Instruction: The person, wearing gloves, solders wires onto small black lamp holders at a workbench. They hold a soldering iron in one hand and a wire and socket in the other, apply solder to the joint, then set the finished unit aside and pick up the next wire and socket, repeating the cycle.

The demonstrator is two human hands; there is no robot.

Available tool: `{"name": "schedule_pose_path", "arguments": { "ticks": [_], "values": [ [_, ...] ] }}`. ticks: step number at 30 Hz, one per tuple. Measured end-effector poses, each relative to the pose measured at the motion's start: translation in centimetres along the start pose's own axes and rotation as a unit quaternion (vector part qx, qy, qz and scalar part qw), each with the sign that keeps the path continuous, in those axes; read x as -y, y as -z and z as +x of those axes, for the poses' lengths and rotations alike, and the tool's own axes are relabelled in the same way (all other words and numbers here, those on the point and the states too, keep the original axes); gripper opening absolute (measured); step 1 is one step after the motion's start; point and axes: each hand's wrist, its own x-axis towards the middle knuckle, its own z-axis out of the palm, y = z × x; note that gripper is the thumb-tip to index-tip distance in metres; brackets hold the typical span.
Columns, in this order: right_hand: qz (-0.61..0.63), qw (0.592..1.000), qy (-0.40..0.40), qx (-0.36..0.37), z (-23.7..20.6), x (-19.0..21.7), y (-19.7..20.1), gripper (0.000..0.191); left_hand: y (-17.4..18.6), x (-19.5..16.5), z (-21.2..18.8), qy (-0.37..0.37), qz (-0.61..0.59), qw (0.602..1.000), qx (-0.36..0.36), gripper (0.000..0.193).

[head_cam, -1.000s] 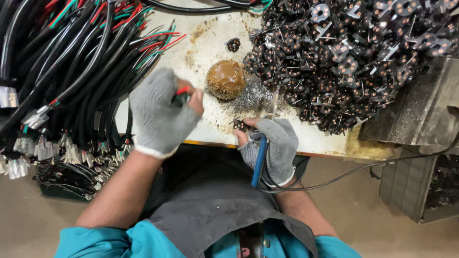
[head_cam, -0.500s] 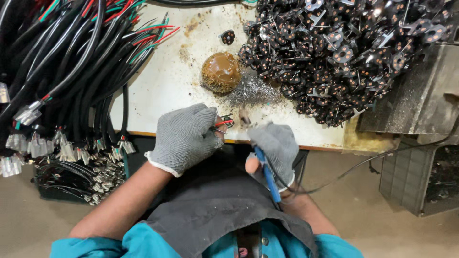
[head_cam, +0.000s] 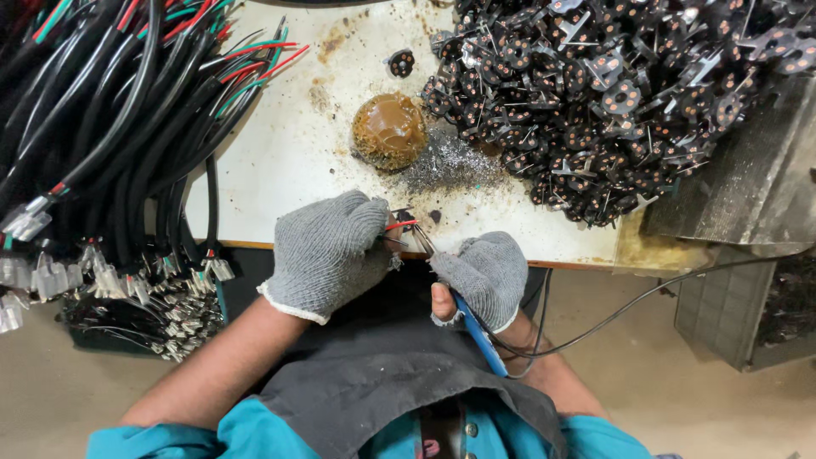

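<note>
At the stained bench edge, left hand pinches red wire; right hand grips blue-handled iron.

Even, fairly bright overhead light fills the scene, with soft shadows under the black cables and a mild sheen on the brown lump. Focus is sharp across the white tabletop; wide-angle distortion bends the frame edges slightly

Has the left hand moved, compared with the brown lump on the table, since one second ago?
Yes. The left hand has drawn back from beside the brown lump toward the table near edge.
</note>
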Motion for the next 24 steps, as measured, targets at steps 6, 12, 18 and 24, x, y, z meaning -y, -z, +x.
{"name": "schedule_pose_path", "arguments": {
  "ticks": [6, 12, 18, 24],
  "values": [
    [-0.051, 0.996, 0.000, 0.079, 0.0, -0.3, -0.3, 0.034, -0.1, 0.2, 0.0, 0.006, -0.004, 1.000, 0.006, 0.020],
    [-0.057, 0.983, 0.026, 0.174, 0.3, -0.7, -0.8, 0.034, -0.4, 0.1, 0.0, 0.017, 0.006, 1.000, 0.023, 0.022],
    [-0.031, 0.996, 0.057, 0.056, -0.2, -0.9, -0.6, 0.028, -0.2, 0.2, 0.1, 0.016, 0.011, 1.000, 0.014, 0.021],
    [-0.045, 0.989, 0.064, 0.128, -0.8, -1.3, -1.0, 0.023, -0.3, 0.3, -0.2, 0.008, -0.008, 1.000, 0.002, 0.023]
  ]
}}
